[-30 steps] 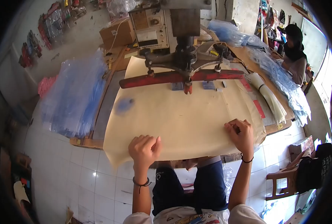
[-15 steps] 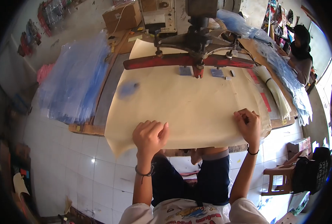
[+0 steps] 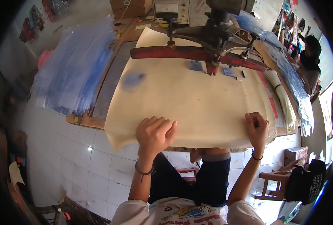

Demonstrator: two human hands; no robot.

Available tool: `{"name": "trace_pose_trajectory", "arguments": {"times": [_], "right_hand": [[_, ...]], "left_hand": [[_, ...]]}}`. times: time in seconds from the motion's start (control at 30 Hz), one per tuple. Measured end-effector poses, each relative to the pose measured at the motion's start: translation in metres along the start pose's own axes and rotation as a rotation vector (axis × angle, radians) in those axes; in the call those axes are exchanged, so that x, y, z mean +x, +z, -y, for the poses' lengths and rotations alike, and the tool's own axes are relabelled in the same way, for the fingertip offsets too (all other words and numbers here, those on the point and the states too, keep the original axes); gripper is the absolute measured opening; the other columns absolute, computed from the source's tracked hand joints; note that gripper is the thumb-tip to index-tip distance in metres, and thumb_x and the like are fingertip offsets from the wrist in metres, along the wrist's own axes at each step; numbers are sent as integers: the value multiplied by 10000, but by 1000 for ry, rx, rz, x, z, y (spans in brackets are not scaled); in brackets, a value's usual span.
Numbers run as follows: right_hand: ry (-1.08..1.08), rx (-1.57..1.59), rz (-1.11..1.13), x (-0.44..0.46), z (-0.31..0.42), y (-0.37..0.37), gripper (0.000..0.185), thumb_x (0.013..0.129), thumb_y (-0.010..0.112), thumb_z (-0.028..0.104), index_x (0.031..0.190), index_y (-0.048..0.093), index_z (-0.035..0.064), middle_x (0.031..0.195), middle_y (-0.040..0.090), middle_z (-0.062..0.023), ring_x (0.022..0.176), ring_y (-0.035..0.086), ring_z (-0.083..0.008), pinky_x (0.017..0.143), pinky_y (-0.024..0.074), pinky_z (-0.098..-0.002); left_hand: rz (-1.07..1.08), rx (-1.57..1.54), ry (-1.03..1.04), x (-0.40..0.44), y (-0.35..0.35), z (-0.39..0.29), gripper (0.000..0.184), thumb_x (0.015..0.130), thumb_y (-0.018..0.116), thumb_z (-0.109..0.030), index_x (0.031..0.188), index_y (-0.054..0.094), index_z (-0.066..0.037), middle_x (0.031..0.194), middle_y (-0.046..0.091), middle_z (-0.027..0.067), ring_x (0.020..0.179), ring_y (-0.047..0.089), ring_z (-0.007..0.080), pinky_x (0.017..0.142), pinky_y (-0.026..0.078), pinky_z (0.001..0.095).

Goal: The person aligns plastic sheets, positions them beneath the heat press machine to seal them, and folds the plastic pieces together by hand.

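Note:
My left hand (image 3: pixel 156 134) is curled into a fist on the near left part of a large tan sheet (image 3: pixel 181 101). My right hand (image 3: pixel 257 129), also closed, is at the sheet's near right side. Nothing shows in either hand, though the inner fingers are partly hidden. Beyond the hands, a red press bar (image 3: pixel 166 53) on a dark metal frame crosses the far part of the sheet. Small blue plastic pieces (image 3: pixel 196 65) lie beside the bar. A blurred blue patch (image 3: pixel 133 80) shows at the sheet's left.
Translucent blue plastic sheets (image 3: pixel 73 67) are piled left of the worktable. To the right lie a pale bundled roll (image 3: pixel 281 93) and more clear plastic (image 3: pixel 295 90). A person (image 3: pixel 309 62) is at the far right. A brown stool (image 3: pixel 271 185) stands on the tiled floor.
The camera view has turned slightly, so the press and both hands appear farther right. Both hands stay closed near the sheet's front edge.

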State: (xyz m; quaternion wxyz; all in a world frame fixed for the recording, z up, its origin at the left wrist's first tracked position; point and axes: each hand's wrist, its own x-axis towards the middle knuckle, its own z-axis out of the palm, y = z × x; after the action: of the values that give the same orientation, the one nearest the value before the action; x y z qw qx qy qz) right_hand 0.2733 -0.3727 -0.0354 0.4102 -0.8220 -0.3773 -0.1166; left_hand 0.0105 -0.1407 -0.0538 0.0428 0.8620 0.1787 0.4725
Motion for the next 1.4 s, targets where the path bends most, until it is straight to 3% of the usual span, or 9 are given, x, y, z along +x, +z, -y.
{"name": "trace_pose_trajectory", "arguments": {"times": [0.17, 0.27, 0.57, 0.7, 0.77, 0.9, 0.93, 1.07, 1.4], "right_hand": [[2, 18, -15, -1, 0, 2, 253, 972, 741, 167, 822, 647, -14, 555, 400, 36, 544, 316, -37, 496, 224, -277], [121, -45, 38, 0, 3, -4, 226, 922, 773, 215, 837, 705, 17, 566, 526, -48, 546, 476, -155, 559, 376, -330], [114, 129, 224, 15, 16, -12, 188, 903, 780, 197, 866, 728, 20, 569, 526, -40, 542, 460, -162, 561, 398, -318], [-315, -158, 453, 86, 36, -21, 302, 916, 755, 266, 1113, 718, 41, 820, 678, -98, 770, 649, -277, 755, 509, -415], [-368, -416, 487, 111, 37, -6, 462, 942, 719, 349, 1260, 642, 23, 977, 714, -146, 946, 677, -327, 874, 508, -456], [-312, -721, 666, 131, 44, 29, 662, 1017, 589, 441, 1409, 515, -87, 858, 713, -221, 810, 714, -390, 713, 553, -470], [-415, -663, 543, 130, 30, 40, 721, 1027, 558, 464, 1446, 469, -116, 813, 713, -221, 722, 708, -413, 646, 552, -487], [-274, -460, 549, 130, 20, 48, 727, 1008, 586, 455, 1442, 475, -117, 829, 724, -230, 734, 710, -399, 675, 552, -491], [-292, -414, 590, 134, 18, 46, 623, 997, 634, 391, 1465, 508, -2, 787, 726, -169, 713, 702, -374, 687, 546, -479]], "left_hand": [[8, 9, -8, 0, 0, 0, 427, 860, 751, -191, 569, 438, -174, 514, 409, -36, 483, 428, 171, 489, 296, 334], [32, 12, -4, 1, -3, -1, 418, 859, 751, -190, 572, 448, -174, 520, 415, -37, 487, 430, 170, 491, 301, 334], [207, -155, -45, 15, -12, -2, 393, 838, 780, -177, 578, 491, -120, 539, 495, -11, 492, 495, 202, 502, 358, 347], [639, -220, -172, 63, -26, 0, 232, 924, 725, -243, 812, 606, -79, 578, 580, 42, 516, 583, 258, 525, 435, 382], [711, -54, -41, 84, 2, 15, 218, 946, 673, -239, 1036, 610, -51, 615, 636, 90, 564, 652, 301, 565, 507, 426], [713, 191, 32, 124, 61, 32, 415, 953, 630, -242, 1280, 568, 5, 647, 662, 122, 566, 672, 325, 572, 553, 458], [725, 232, 23, 129, 73, 33, 481, 954, 619, -242, 1350, 547, 21, 655, 667, 128, 557, 670, 328, 568, 559, 462], [644, 271, 69, 123, 93, 39, 644, 932, 620, -245, 1515, 476, -12, 657, 670, 102, 509, 646, 299, 512, 538, 445], [736, 251, 50, 132, 87, 39, 531, 925, 639, -236, 1433, 591, -88, 631, 661, 72, 495, 628, 275, 513, 514, 431]]}}
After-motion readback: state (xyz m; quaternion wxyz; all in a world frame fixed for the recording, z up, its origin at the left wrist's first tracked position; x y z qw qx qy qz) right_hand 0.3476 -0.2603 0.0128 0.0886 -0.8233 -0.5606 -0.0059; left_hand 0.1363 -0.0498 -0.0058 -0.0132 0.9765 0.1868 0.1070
